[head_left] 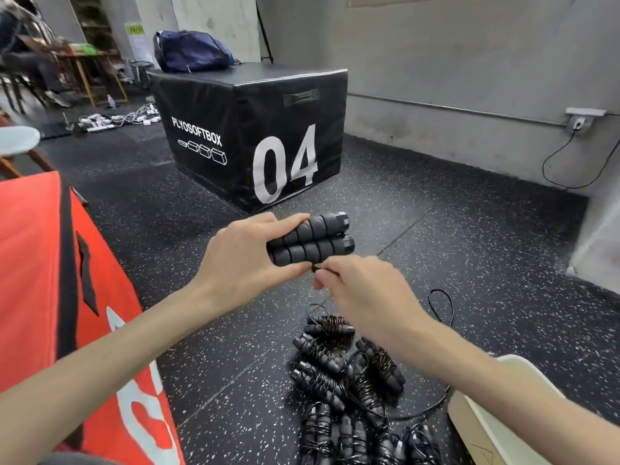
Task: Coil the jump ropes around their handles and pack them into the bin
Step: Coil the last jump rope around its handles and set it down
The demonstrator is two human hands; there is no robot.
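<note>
At frame centre, left hand [241, 260] clamped on paired handles [312, 241], right hand [365, 293] pinching rope [317, 268] just beneath, above coiled ropes [349, 374].

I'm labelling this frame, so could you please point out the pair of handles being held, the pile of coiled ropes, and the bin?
pair of handles [312, 241], head view, foam grip middle.
pile of coiled ropes [349, 387], head view, centre bundle.
bin [513, 397], head view, pale wall.

Printed in white on the large black padded cube-shaped jump box [248, 135] at twelve o'clock: "PLYOSOFTBOX" above four small box outlines on one face, and a big "04" on the adjoining face.
</note>
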